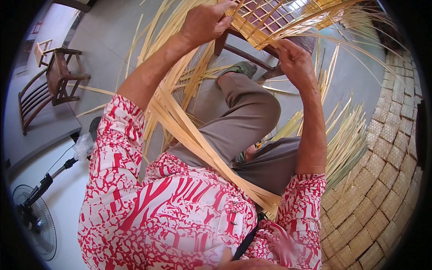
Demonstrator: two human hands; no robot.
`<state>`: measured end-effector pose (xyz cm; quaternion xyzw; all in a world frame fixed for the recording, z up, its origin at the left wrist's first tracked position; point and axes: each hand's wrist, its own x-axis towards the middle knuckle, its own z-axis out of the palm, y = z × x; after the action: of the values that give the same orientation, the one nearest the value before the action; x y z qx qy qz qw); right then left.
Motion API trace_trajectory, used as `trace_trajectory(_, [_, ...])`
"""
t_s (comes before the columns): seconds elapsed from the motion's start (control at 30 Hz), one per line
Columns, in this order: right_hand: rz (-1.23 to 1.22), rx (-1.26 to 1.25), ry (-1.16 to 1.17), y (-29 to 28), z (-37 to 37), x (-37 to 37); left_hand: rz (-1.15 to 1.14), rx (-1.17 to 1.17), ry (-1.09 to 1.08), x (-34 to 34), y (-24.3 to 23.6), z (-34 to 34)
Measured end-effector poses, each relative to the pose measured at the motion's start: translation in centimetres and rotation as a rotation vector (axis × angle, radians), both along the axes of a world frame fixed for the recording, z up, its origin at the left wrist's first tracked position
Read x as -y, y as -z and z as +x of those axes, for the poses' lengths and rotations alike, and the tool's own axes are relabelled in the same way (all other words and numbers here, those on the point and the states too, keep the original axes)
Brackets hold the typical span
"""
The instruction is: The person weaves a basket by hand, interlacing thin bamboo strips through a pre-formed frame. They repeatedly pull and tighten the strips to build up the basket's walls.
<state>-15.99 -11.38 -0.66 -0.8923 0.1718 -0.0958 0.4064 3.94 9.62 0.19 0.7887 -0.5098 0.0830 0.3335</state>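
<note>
An openwork bamboo weave [262, 20], with a lattice of yellow strips, rests over a dark wooden stool [245, 55] at the top of the view. My left hand [206, 23] is closed at its left edge, fingertips pinched on the bamboo. At the near corner, my right hand [294, 60] pinches the weave's edge between thumb and fingers. Long loose strip ends fan out from the weave to the right. A bundle of flat bamboo strips [193, 135] lies across my lap, running from upper left to lower right.
More pale strips [157, 49] spread over the grey floor at the left, and thin greenish strips [346, 148] lie at the right. Rows of woven blocks [382, 166] line the right side. A wooden chair [58, 74] and a fan [33, 216] stand at the left.
</note>
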Motion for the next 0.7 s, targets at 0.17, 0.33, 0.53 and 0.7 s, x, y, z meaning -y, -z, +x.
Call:
trace_trajectory(0.17, [-0.019,0.025,-0.035,0.0,-0.1,0.3,0.048,-0.069,0.120,1.0,-0.4,1.9])
trace_trajectory(0.33, [-0.004,-0.008,-0.026,-0.4,-0.4,0.3,0.071,-0.250,0.098,1.3,-1.1,1.6])
trace_trajectory(0.53, [0.005,-0.003,-0.011,-0.2,-0.6,0.3,0.060,-0.228,0.050,1.4,-1.4,1.3])
trace_trajectory(0.7, [0.019,0.028,-0.008,0.0,-0.4,0.4,0.035,-0.188,0.031,1.8,-1.5,1.0])
